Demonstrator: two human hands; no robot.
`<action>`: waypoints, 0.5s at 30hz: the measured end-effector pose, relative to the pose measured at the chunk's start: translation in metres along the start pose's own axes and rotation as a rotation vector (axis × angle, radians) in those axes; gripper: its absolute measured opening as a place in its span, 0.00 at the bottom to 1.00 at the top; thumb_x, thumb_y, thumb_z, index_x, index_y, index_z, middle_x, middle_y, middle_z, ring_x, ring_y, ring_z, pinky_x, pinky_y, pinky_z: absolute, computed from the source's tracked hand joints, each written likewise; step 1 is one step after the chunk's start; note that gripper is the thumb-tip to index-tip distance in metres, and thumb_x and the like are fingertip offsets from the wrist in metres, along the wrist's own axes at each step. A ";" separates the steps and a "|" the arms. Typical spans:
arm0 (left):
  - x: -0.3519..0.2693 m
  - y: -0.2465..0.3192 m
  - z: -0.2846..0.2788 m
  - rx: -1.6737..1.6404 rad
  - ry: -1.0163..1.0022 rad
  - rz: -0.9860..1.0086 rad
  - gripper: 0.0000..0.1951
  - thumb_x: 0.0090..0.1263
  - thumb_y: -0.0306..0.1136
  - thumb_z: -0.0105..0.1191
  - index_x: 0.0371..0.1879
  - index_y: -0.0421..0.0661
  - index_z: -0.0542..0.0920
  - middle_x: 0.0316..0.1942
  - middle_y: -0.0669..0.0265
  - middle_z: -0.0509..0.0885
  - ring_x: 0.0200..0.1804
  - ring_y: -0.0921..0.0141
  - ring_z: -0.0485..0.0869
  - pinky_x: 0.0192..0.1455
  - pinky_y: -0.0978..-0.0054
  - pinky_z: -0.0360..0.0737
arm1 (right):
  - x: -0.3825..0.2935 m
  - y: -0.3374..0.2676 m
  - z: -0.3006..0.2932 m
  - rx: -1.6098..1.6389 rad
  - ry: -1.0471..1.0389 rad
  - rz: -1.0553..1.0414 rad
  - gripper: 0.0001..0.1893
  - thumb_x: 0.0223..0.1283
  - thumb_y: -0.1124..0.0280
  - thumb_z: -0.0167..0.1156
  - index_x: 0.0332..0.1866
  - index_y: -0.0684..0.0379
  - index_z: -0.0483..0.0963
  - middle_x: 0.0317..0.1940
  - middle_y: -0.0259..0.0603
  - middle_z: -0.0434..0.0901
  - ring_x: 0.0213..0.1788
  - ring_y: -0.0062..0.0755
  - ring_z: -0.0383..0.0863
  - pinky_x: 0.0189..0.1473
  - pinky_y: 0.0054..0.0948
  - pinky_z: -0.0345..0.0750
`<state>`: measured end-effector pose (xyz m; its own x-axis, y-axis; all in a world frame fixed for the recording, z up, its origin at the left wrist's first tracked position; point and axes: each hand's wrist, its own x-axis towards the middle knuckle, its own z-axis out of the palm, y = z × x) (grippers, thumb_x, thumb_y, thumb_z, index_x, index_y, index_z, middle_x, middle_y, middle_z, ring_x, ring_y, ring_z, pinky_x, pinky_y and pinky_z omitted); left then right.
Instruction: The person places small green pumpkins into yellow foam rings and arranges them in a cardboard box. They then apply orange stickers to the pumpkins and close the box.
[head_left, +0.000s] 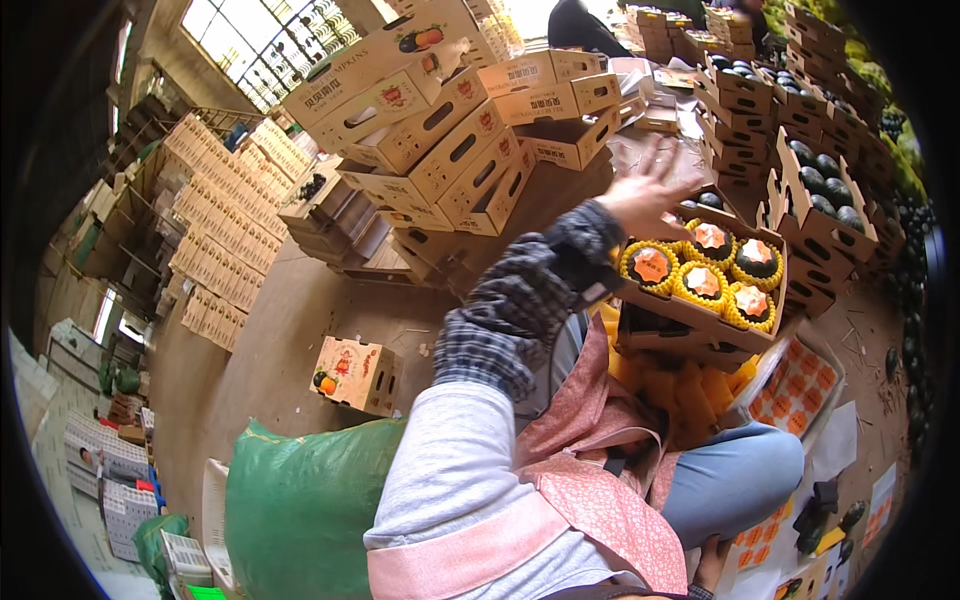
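My left hand (646, 196), slightly blurred, reaches out with its fingers spread past the far left corner of an open cardboard box (697, 330). Inside that box sit several dark green pumpkins (756, 259) in yellow foam nets (651, 289), each topped with an orange sticker (703, 282). One of them is partly covered by the hand. At the bottom, my right hand (711, 561) shows only in part, low beside my knee and near a sheet of orange stickers (757, 544). Whether it holds anything is hidden.
Stacked cartons (450, 161) stand ahead to the left. Open boxes of pumpkins (825, 184) are stacked at the right. A green sack (315, 502) lies at my left, with a small printed carton (352, 375) beyond it. Sticker sheets (795, 386) fill a tray at my right.
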<state>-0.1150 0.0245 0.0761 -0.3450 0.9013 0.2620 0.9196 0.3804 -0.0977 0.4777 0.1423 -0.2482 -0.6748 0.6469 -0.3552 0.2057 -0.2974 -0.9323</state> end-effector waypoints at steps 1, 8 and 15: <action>-0.022 -0.017 -0.025 0.061 0.049 -0.055 0.49 0.53 0.68 0.58 0.74 0.66 0.53 0.76 0.46 0.39 0.76 0.44 0.32 0.63 0.23 0.28 | 0.001 -0.009 -0.001 -0.011 -0.051 0.011 0.42 0.64 0.59 0.60 0.75 0.63 0.44 0.70 0.47 0.58 0.71 0.40 0.58 0.71 0.34 0.55; -0.074 -0.166 -0.191 0.857 0.738 -0.616 0.66 0.42 0.67 0.67 0.75 0.63 0.34 0.72 0.42 0.53 0.75 0.52 0.51 0.64 0.22 0.35 | 0.011 -0.079 0.011 -0.299 -0.151 -0.037 0.46 0.54 0.58 0.68 0.72 0.65 0.50 0.66 0.46 0.64 0.67 0.39 0.63 0.68 0.33 0.60; -0.052 -0.198 -0.240 0.810 0.510 -0.630 0.41 0.50 0.40 0.68 0.66 0.57 0.64 0.58 0.61 0.68 0.66 0.59 0.65 0.64 0.37 0.60 | 0.022 -0.072 0.008 -0.234 -0.108 -0.071 0.43 0.49 0.68 0.67 0.70 0.66 0.54 0.63 0.44 0.68 0.64 0.37 0.67 0.66 0.33 0.64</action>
<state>-0.2341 -0.1476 0.3124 -0.4152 0.3848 0.8244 0.1559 0.9228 -0.3522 0.4425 0.1716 -0.1885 -0.7629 0.5776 -0.2904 0.3046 -0.0751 -0.9495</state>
